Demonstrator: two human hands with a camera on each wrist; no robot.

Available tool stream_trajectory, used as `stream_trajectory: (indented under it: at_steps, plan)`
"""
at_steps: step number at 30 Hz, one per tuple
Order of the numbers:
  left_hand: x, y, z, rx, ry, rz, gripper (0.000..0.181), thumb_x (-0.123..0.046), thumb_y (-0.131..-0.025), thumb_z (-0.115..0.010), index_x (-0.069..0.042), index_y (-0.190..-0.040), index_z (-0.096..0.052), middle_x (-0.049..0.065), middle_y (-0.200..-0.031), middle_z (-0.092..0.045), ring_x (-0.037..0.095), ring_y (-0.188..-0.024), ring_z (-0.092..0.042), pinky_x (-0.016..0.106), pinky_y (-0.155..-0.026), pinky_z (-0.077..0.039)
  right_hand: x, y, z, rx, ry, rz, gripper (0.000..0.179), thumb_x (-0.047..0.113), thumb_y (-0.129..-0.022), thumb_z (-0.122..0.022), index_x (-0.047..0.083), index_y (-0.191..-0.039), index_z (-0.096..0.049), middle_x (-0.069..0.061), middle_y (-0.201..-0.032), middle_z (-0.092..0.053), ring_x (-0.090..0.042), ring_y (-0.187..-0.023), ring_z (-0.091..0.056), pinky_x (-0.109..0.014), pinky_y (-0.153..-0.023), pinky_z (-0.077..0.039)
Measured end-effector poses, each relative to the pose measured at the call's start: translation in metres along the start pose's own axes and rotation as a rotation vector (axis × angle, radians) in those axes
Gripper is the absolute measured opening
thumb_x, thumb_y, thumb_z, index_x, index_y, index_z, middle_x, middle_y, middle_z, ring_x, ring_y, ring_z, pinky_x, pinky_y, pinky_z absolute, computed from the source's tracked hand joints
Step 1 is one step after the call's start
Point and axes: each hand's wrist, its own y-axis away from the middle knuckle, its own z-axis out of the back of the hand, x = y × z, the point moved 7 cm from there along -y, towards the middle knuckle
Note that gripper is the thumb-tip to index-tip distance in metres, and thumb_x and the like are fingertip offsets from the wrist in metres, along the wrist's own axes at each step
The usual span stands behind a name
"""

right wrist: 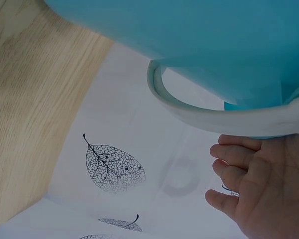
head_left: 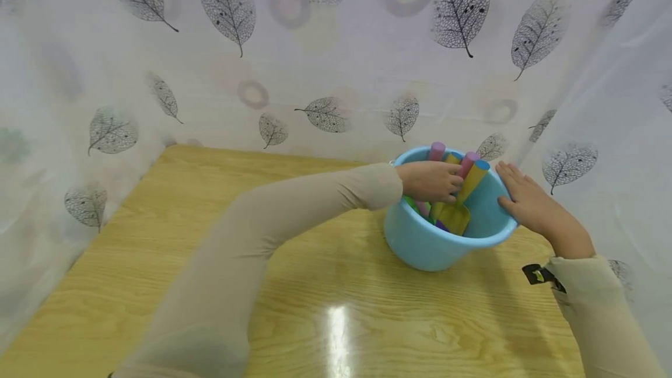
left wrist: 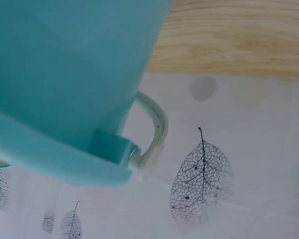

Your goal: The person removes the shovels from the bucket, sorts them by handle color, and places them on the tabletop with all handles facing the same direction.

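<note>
A light blue bucket (head_left: 425, 249) stands at the right of the wooden table, with several colourful toys inside. My left hand (head_left: 429, 181) reaches over the rim into it, fingers beside a pink handle (head_left: 469, 161) and a yellow shovel (head_left: 454, 217); whether they grip anything is not visible. Another pink handle (head_left: 437, 150) sticks up at the back. My right hand (head_left: 535, 203) rests on the bucket's right rim with its fingers extended. In the right wrist view, that hand (right wrist: 274, 184) lies by the bucket's white carrying handle (right wrist: 204, 117). The left wrist view hides the left hand.
The wooden tabletop (head_left: 315, 284) spreads to the left and in front of the bucket. Behind and beside the table hangs a whitish curtain (head_left: 336, 63) printed with dark leaves. A black strap (head_left: 543, 276) is on my right wrist.
</note>
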Motion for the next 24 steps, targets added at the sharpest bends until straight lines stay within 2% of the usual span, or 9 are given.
stream_trajectory:
  at_steps: [5, 12, 16, 18, 20, 23, 24]
  plan:
    - [-0.001, 0.009, 0.01, 0.012, -0.048, -0.014, 0.054, -0.054, -0.092, -0.044, -0.016, -0.129, -0.051, 0.007, -0.131, -0.056, 0.025, -0.121, -0.044, 0.038, -0.108, -0.027, 0.001, 0.0, 0.001, 0.02, 0.013, 0.004, 0.066, 0.02, -0.098, -0.035, -0.008, -0.146, 0.0, -0.032, -0.152, -0.004, -0.046, -0.142, 0.004, -0.064, -0.111, -0.002]
    - [0.01, 0.023, 0.019, 0.027, -0.074, -0.004, 0.081, -0.076, -0.083, -0.03, -0.013, -0.13, -0.049, 0.008, -0.134, -0.055, 0.026, -0.125, -0.044, 0.038, -0.11, -0.026, 0.004, 0.0, 0.002, 0.036, 0.029, -0.007, 0.066, 0.018, -0.098, -0.036, -0.01, -0.146, -0.001, -0.034, -0.151, -0.006, -0.048, -0.141, 0.001, -0.065, -0.11, -0.005]
    - [0.018, 0.032, 0.023, 0.023, -0.064, 0.03, 0.079, -0.073, -0.085, -0.024, -0.014, -0.133, -0.047, 0.009, -0.134, -0.055, 0.026, -0.126, -0.045, 0.038, -0.115, -0.022, 0.003, 0.0, 0.001, 0.034, 0.027, -0.001, 0.066, 0.019, -0.098, -0.035, -0.009, -0.146, 0.0, -0.034, -0.151, -0.005, -0.047, -0.142, 0.002, -0.065, -0.11, -0.005]
    - [0.021, 0.038, 0.025, 0.025, -0.063, 0.051, 0.07, -0.065, -0.091, -0.025, -0.015, -0.134, -0.045, 0.01, -0.134, -0.055, 0.026, -0.129, -0.044, 0.039, -0.117, -0.019, 0.003, 0.0, 0.001, 0.035, 0.023, -0.002, 0.066, 0.019, -0.098, -0.035, -0.009, -0.146, 0.0, -0.034, -0.151, -0.004, -0.047, -0.142, 0.003, -0.065, -0.11, -0.005]
    - [0.024, 0.042, 0.027, 0.027, -0.07, 0.071, 0.051, -0.048, -0.099, -0.031, -0.014, -0.135, -0.044, 0.011, -0.136, -0.054, 0.026, -0.131, -0.043, 0.04, -0.118, -0.017, 0.003, 0.0, 0.001, 0.038, 0.019, -0.008, 0.066, 0.019, -0.098, -0.035, -0.009, -0.146, 0.0, -0.033, -0.151, -0.004, -0.047, -0.142, 0.003, -0.065, -0.11, -0.005]
    - [0.027, 0.047, 0.028, 0.021, -0.096, 0.098, 0.034, -0.022, -0.102, -0.037, -0.012, -0.134, -0.044, 0.009, -0.137, -0.052, 0.026, -0.132, -0.042, 0.04, -0.119, -0.017, 0.002, -0.001, 0.001, 0.041, 0.015, -0.009, 0.067, 0.019, -0.098, -0.036, -0.009, -0.146, 0.001, -0.034, -0.151, -0.004, -0.047, -0.142, 0.003, -0.065, -0.11, -0.004]
    - [0.027, 0.048, 0.028, 0.015, -0.104, 0.105, 0.033, -0.014, -0.101, -0.038, -0.011, -0.134, -0.045, 0.009, -0.137, -0.052, 0.026, -0.132, -0.043, 0.039, -0.118, -0.018, 0.002, -0.001, 0.001, 0.041, 0.018, -0.007, 0.066, 0.019, -0.098, -0.035, -0.009, -0.146, 0.001, -0.034, -0.151, -0.004, -0.047, -0.141, 0.004, -0.065, -0.11, -0.004]
